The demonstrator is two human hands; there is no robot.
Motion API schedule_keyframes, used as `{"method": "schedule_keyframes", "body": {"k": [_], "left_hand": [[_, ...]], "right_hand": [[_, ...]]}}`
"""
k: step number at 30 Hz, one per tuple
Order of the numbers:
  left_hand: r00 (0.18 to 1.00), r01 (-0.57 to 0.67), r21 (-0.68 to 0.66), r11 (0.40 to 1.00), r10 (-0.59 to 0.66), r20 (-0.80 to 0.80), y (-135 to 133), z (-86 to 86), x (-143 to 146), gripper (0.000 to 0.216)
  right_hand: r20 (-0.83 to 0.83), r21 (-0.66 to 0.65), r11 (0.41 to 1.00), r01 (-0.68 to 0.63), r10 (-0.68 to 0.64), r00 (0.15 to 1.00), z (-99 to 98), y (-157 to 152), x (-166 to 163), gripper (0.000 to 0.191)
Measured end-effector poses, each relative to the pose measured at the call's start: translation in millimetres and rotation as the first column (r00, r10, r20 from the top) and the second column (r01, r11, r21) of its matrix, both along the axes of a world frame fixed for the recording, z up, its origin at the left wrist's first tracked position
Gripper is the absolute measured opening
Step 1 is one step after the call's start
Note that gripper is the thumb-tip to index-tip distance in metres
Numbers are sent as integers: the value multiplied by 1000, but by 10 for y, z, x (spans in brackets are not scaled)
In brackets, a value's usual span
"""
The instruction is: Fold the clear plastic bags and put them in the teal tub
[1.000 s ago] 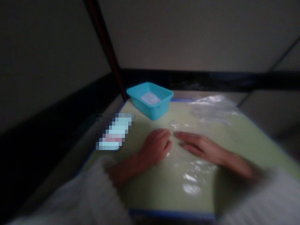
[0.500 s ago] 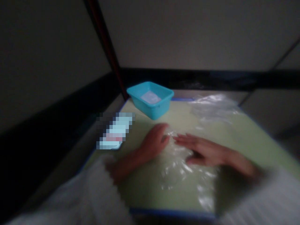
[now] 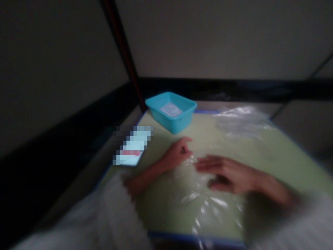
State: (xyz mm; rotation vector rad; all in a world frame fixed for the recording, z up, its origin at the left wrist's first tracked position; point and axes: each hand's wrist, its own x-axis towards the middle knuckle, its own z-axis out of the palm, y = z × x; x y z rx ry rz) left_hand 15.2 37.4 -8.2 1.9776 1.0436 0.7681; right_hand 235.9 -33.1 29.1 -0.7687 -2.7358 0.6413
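The view is dim and blurred, so fine detail is hard to read. A pale green mat [image 3: 166,208] with a blue border covers the tabletop, and both of the person's hands work near its middle on a clear plastic bag [image 3: 203,198].

The left hand [image 3: 178,154] sits toward the left of centre, its fingers curled in toward the palm with thumb and forefinger drawn together at the upper left corner of the clear plastic bag. Its grip looks like a pinch closed on the bag's edge, though the blur keeps me from being sure how much film it has. A white sleeve [image 3: 114,211] covers that forearm down to the near edge.

The right hand [image 3: 226,170] lies just to the right of the left one, fingertips almost meeting it. Its fingers are stretched out flat and pointing left, palm down on top of the bag, so its grip is open and pressing on the film, not closed around it.

The clear plastic bag spreads from between the two hands down to the near edge of the tabletop, wrinkled and catching light in several places.

At the far left corner stands a turquoise tub [image 3: 171,111] with something pale lying in its bottom. A second heap of clear plastic [image 3: 241,119] lies at the far right corner, well apart from the hands. By the left edge rests a flat rectangular item [image 3: 132,146], pixelated.
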Motion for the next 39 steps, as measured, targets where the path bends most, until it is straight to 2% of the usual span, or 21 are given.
{"method": "schedule_keyframes", "body": {"k": [8, 13, 20, 22, 25, 28, 30, 34, 39], "left_hand": [[995, -98, 4, 995, 98, 15, 51, 9, -36, 30], [961, -237, 193, 952, 259, -99, 130, 32, -118, 23], [866, -324, 489, 810, 462, -191, 187, 97, -222, 19], [871, -289, 541, 790, 451, -195, 118, 119, -186, 17], [895, -131, 574, 808, 345, -282, -74, 118, -75, 17], [890, 58, 574, 817, 218, -400, -279, 56, 38, 34], [863, 129, 551, 825, 181, -472, -369, -2, 86, 45], [816, 165, 505, 847, 171, -552, -401, -89, 106, 56], [777, 183, 490, 852, 180, -603, -348, -142, 81, 56]], "right_hand": [[-47, -14, 1000, 19, -20, 999, -63, 56, 71, 55], [-37, 9, 999, 53, -53, 998, -78, 91, 140, 52], [-9, 38, 989, 143, -143, 990, -82, 81, 110, 44], [-18, 81, 977, 198, -197, 980, -99, 77, 54, 39], [-68, 139, 942, 306, -299, 952, -143, 89, -48, 40], [-89, 165, 909, 383, -373, 923, -214, 121, -142, 45], [-75, 182, 894, 409, -402, 912, -273, 145, -193, 48], [-30, 218, 882, 417, -421, 906, -391, 184, -251, 52], [58, 271, 881, 387, -416, 908, -483, 205, -232, 54]]}}
